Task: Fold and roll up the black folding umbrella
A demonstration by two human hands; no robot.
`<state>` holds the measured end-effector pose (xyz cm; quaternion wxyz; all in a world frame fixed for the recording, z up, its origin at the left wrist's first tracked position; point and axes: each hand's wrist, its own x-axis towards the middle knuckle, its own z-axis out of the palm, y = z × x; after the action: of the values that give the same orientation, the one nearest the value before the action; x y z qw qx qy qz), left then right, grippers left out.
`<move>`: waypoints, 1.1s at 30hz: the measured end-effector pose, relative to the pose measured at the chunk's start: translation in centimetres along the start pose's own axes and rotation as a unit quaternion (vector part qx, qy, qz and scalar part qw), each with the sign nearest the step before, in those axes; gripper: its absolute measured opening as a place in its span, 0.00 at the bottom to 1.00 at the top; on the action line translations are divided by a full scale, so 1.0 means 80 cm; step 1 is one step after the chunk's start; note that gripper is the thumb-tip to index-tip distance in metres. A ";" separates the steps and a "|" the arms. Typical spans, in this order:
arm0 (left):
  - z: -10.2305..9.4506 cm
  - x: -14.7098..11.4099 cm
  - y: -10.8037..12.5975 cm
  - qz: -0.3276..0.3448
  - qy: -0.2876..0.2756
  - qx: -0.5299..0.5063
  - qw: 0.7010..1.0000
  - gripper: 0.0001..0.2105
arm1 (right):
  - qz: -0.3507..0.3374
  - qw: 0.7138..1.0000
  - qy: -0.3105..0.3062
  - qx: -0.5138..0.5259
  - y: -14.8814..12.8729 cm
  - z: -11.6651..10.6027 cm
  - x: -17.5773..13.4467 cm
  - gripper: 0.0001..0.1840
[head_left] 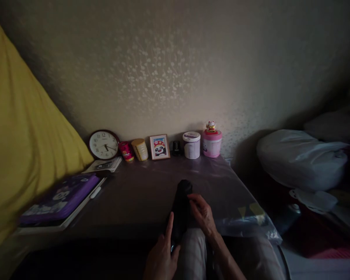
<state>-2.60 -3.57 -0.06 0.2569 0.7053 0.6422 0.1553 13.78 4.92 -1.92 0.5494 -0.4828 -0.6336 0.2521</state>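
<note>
A long dark object that looks like a folded black umbrella (181, 208) extends from my lap over the table's front edge, its far end tilted up and away from me. My left hand (163, 252) is wrapped around its near end, index finger laid along the side. A small shiny spot shows between that finger and thumb. My right hand (202, 212) is at the right side of the far part, thumb and fingertips pinched together against the dark fabric. Whatever lies between those fingertips is too dark to make out.
The table (140, 190) has a clear plastic cover. Along the wall stand a round clock (104, 144), a red can (126, 151), a yellow-lidded jar (140, 150), a framed panda picture (160, 147) and two tubs (191, 146). A purple case (61, 198) lies left, beside a yellow curtain (26, 128).
</note>
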 end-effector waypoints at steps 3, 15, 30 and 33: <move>0.000 -0.002 0.003 -0.006 0.001 0.025 1.000 0.32 | -0.064 0.994 -0.084 -0.020 -0.015 0.011 0.001 0.15; 0.002 -0.003 0.001 -0.020 -0.016 0.065 0.998 0.31 | -0.072 0.974 -0.189 -0.102 -0.023 0.028 0.022 0.10; 0.000 -0.003 0.003 -0.022 -0.014 0.048 0.998 0.31 | -0.043 0.979 -0.173 -0.103 -0.029 0.028 0.025 0.10; 0.001 -0.005 0.003 -0.011 -0.008 0.036 0.999 0.31 | -0.048 0.974 -0.182 -0.129 -0.032 0.028 0.026 0.10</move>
<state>-2.40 -3.95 0.02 0.2383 0.7082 0.6530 0.1232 10.96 6.18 0.60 0.3690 -0.4647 -0.7727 0.2256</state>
